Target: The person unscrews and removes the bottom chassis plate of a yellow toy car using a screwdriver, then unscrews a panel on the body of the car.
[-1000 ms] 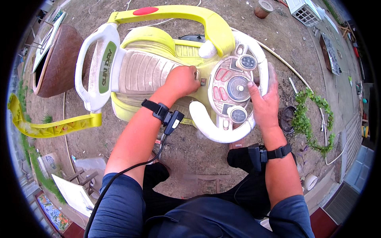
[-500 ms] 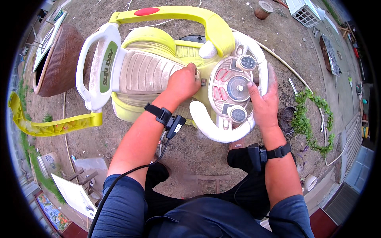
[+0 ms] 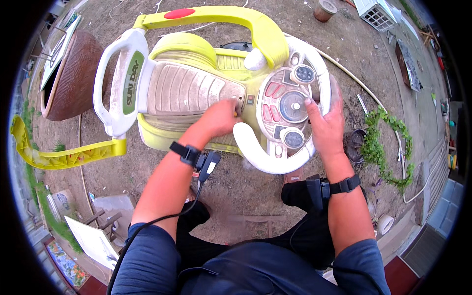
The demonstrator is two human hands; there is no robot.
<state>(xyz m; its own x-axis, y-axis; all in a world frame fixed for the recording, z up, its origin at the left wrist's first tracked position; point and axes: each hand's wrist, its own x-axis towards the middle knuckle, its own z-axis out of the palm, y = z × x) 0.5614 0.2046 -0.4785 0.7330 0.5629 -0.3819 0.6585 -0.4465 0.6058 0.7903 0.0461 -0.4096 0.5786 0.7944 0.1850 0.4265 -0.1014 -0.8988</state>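
A yellow ride-on toy car (image 3: pixel 183 46) stands before me on the dirt, its dusty ribbed seat (image 3: pixel 179 91) in the middle. On its right side is a white steering wheel (image 3: pixel 253 153) with a round panel of dials and pink buttons. My right hand (image 3: pixel 328 124) grips the wheel's right rim, thumb over the inner edge. My left hand (image 3: pixel 220 119) is closed at the seat's front end, beside a small switch (image 3: pixel 250 100); whatever its fingertips pinch is hidden. A white backrest handle (image 3: pixel 118 81) rises at the left. One yellow side bar (image 3: pixel 211 14) spans the far side.
Another yellow bar (image 3: pixel 69 156) juts out leftward from the backrest. A large brown pot (image 3: pixel 73 78) lies tilted at far left. Green vines (image 3: pixel 388 147) and a pale hose (image 3: pixel 356 81) lie on the right. A white panel (image 3: pixel 91 241) leans at lower left.
My left hand has moved slightly left and toward me, uncovering the seat's front tip and the small switch. My right hand stays on the wheel.
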